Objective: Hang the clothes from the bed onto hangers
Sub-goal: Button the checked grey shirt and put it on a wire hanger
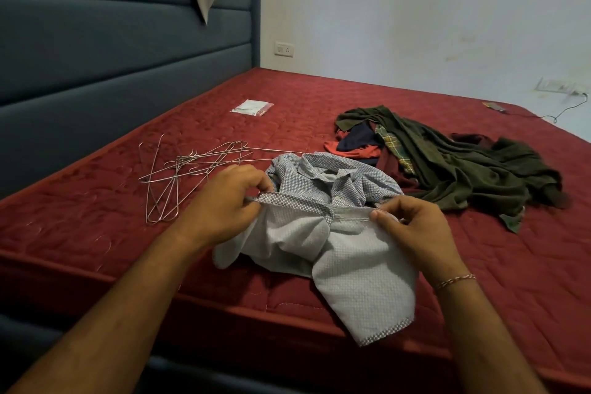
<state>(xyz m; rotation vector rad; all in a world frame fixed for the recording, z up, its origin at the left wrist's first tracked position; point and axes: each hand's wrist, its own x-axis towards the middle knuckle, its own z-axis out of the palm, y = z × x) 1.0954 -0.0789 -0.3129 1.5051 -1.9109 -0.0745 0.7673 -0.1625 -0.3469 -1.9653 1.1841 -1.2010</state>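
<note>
Head view: both hands pinch one hem edge of the checked shirt [323, 182], left hand [228, 198] and right hand [412, 230] fingers curled tight on fabric, stretched between them. Risks: shirt looks inside out and bunched, so hanger may snag a sleeve; wire hangers [188, 166] lie tangled just left, could lift together. Shirt is blue-white check, pale lining showing, crumpled at bed [96, 240] front edge; clothes pile [457, 163] beyond.

Red bed [96, 243] bears wire hangers [179, 176], checked shirt [332, 182], clothes pile [454, 163].
</note>
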